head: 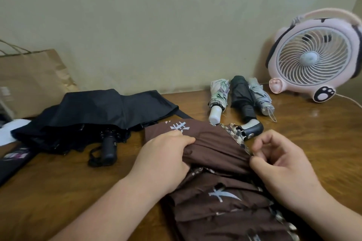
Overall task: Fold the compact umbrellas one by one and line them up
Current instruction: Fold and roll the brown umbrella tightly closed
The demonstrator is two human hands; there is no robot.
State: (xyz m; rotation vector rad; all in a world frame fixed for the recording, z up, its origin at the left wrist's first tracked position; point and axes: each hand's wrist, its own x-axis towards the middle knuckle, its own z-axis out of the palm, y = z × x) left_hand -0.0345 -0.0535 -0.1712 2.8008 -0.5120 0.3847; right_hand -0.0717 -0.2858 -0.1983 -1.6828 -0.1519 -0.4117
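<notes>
A brown umbrella (217, 164) with white characters and a checked trim lies loose on the wooden table (58, 191) in front of me. My left hand (164, 158) grips a fold of its cloth. My right hand (282, 164) pinches the trimmed edge of the same cloth. Its dark curved handle (252, 130) pokes out behind. A black umbrella (98, 117) lies unfolded at the left, handle (108, 147) toward me. Three folded umbrellas lie side by side at the back: a white patterned one (218, 99), a black one (242, 97) and a pale one (261, 97).
A pink desk fan (313, 56) stands at the back right, its cord running off to the right. A brown paper bag (29, 82) leans against the wall at the left. A dark flat item (13, 159) lies at the left edge.
</notes>
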